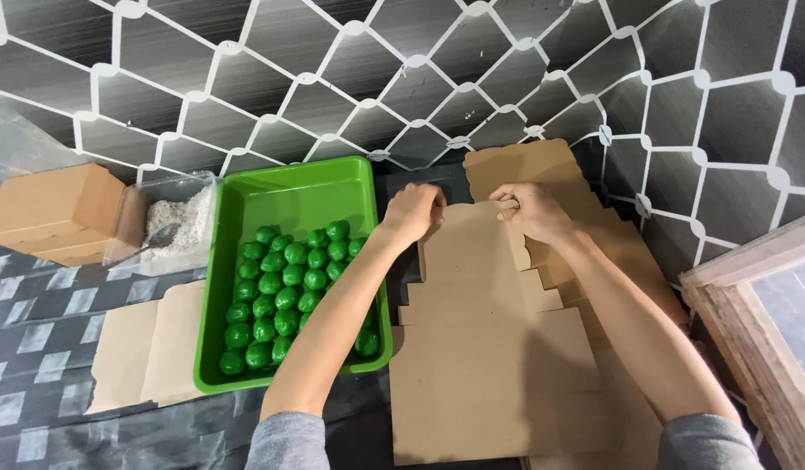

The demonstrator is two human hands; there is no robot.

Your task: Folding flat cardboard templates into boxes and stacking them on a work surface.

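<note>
A flat, unfolded brown cardboard box blank [494, 348] lies in front of me on a dark table. My left hand [413, 211] pinches its far left corner, fingers closed on the edge. My right hand [528, 209] grips the far right flap of the same blank. More flat blanks [542, 165] are stacked under and behind it, toward the wall. To the left stands a green plastic tray [289, 187] holding several rows of round green balls [276, 296]; my left forearm crosses its right rim.
A clear plastic tub [171, 226] with white powder and a scoop sits left of the tray. A closed brown box [58, 209] is at far left. Brown paper [145, 348] lies under the tray's left side. A wooden frame [759, 322] stands at right.
</note>
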